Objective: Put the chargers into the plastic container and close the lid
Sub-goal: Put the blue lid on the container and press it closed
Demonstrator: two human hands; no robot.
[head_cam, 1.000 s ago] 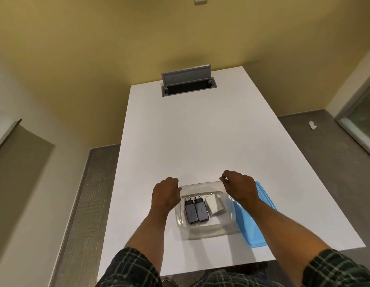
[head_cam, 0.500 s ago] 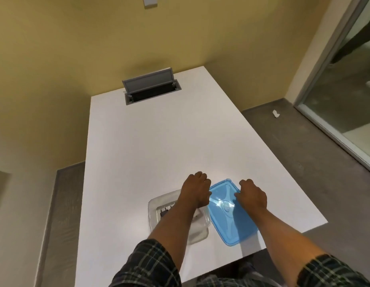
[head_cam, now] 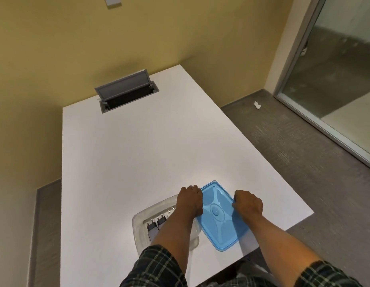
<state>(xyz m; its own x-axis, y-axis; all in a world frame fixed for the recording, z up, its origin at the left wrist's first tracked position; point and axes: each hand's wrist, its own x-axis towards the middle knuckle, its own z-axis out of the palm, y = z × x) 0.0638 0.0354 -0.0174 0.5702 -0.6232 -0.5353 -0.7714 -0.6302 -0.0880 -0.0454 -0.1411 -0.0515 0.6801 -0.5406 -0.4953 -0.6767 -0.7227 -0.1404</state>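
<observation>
A yellow-walled room holds one white table (head_cam: pixel 138 154), with a grey cable hatch (head_cam: pixel 126 91) open near its far edge. Near the tabletop's near edge stands one clear plastic container (head_cam: pixel 138 226), uncovered, with two dark chargers (head_cam: pixel 154 225) visible inside; the forearm hides the rest. One blue lid (head_cam: pixel 221 224) lies flat just beside it, toward the right corner. The left hand (head_cam: pixel 189 200) curls its fingers on the lid's left edge; the right hand (head_cam: pixel 248 204) curls on its right edge.
</observation>
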